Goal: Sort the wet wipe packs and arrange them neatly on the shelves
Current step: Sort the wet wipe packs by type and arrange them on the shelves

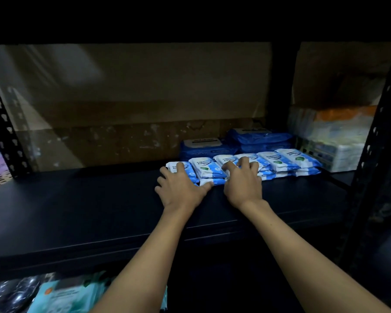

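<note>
On the dark shelf point(99, 211), the left hand point(181, 188) lies flat on the end wipe pack point(183, 169); the right hand point(243, 184) claws the row point(280, 161). Squaring front edges needs light, even pressure.

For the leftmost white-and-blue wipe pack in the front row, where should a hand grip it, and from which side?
Take the leftmost pack by its near short end, coming from the shelf's open front. It lies flat, its right edge is against the next pack, and the left hand already rests on it, so only the front and left edges look free.
</note>
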